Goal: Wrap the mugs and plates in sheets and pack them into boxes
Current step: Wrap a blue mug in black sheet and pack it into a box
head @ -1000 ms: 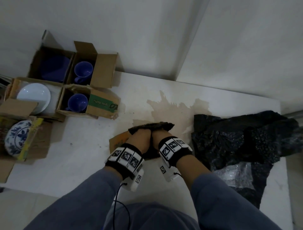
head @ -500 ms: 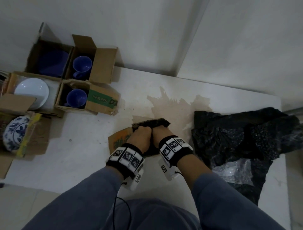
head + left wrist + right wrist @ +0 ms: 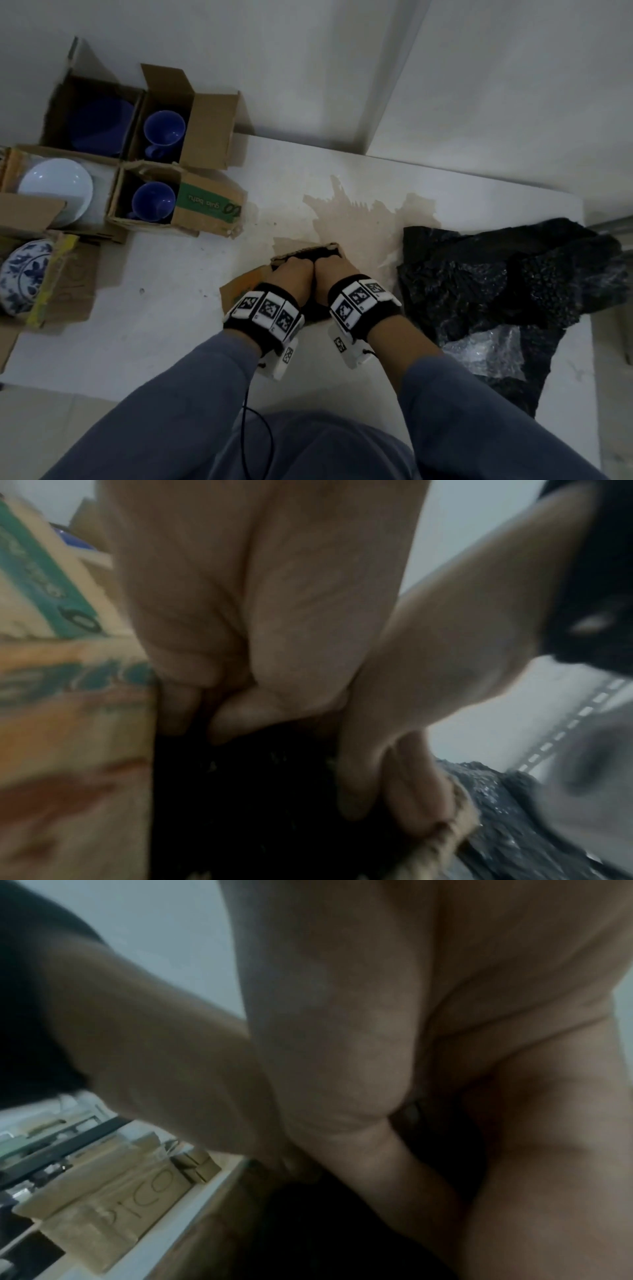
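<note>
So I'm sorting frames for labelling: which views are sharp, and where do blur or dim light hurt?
Head view: dim but fairly sharp, wide-angle bend; left hand and right hand readable. Left wrist view: motion-blurred, fingers soft on a near-black bundle. Right wrist view: blurred, dark, mostly palm.

- Boxes (image 3: 205, 137): brown cardboard, matt, edges rough.
- Mugs (image 3: 164, 128): blue, glossy glaze.
- Black sheets (image 3: 496, 274): crinkled, shiny plastic.
- Bench (image 3: 171, 308): white, matt, stained.

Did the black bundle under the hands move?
Yes. The black wrapped bundle has sunk lower into the cardboard box. The box's far rim, next to the brown stain, now shows beyond it.
</note>
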Demonstrator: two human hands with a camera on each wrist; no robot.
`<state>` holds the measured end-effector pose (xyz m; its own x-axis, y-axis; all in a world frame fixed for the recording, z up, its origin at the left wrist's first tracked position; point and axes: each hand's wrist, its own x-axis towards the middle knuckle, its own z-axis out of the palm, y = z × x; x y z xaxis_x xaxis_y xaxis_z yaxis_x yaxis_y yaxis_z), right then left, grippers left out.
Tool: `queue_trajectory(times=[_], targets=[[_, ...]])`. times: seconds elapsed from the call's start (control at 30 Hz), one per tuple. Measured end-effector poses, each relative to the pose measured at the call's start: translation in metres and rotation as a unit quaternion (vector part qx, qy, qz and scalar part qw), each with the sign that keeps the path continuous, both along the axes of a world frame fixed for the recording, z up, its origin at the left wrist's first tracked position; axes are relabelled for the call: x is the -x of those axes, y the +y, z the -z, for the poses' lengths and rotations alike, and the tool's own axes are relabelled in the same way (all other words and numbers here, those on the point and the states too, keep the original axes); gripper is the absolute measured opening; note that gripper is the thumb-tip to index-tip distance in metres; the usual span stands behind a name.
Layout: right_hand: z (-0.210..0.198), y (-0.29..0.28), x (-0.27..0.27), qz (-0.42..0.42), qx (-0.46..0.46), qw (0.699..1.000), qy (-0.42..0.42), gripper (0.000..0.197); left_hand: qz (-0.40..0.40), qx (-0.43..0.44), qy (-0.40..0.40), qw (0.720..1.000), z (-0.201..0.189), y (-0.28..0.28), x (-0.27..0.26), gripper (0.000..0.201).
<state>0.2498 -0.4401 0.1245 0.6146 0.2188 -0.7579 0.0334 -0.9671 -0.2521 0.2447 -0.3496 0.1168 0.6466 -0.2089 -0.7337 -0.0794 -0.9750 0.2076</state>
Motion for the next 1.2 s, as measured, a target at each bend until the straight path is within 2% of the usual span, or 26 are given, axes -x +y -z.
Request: queue_trajectory(times=[0.13,0.27,0.43,0.57,0.67,0.8,0.9,0.97,1.07,1.13,1.2], targets=[[0.005,0.001,-0.004,-0.011,-0.012,1.000,0.013,0.031,-0.022,0.019,-0.059,0.998,-0.006,-0.001,0.004,0.023],[-0.005,-0.001,-0.003,-0.028,0.014,0.997,0.064,0.033,-0.014,0.003,0.007,1.000,-0.006,-0.003,-0.004,0.028],[-0.016,-0.005,-0.002,-0.021,0.010,1.000,-0.008,0.027,-0.001,0.005,0.039,0.999,-0.002,-0.002,-0.009,0.031],[-0.008,0.003,-0.007,-0.028,0.019,0.998,0.054,0.036,-0.018,-0.004,-0.016,1.000,-0.011,-0.002,0.002,0.027],[-0.004,0.006,-0.010,-0.025,0.017,0.997,0.070,0.038,-0.036,0.006,-0.047,0.998,-0.013,-0.002,0.007,0.025],[-0.012,0.002,-0.006,-0.030,0.030,0.997,0.071,0.035,-0.019,-0.002,0.023,1.000,-0.012,-0.004,-0.001,0.029],[-0.018,-0.003,-0.006,-0.025,0.029,0.999,0.037,0.029,-0.001,-0.006,0.047,0.999,-0.012,-0.008,-0.012,0.035],[-0.014,-0.002,-0.008,-0.019,0.037,0.998,0.055,0.029,0.009,-0.018,0.055,0.998,-0.013,-0.007,-0.012,0.037],[-0.002,-0.001,-0.008,-0.017,0.035,0.996,0.079,0.032,0.004,-0.020,0.010,1.000,-0.015,-0.003,-0.002,0.031],[0.008,0.000,-0.003,-0.016,0.027,0.997,0.063,0.033,0.002,-0.019,-0.023,1.000,-0.018,-0.002,0.006,0.028],[0.017,0.007,0.002,-0.004,0.037,0.997,0.064,0.039,-0.001,-0.019,-0.013,1.000,-0.018,-0.003,0.006,0.028]])
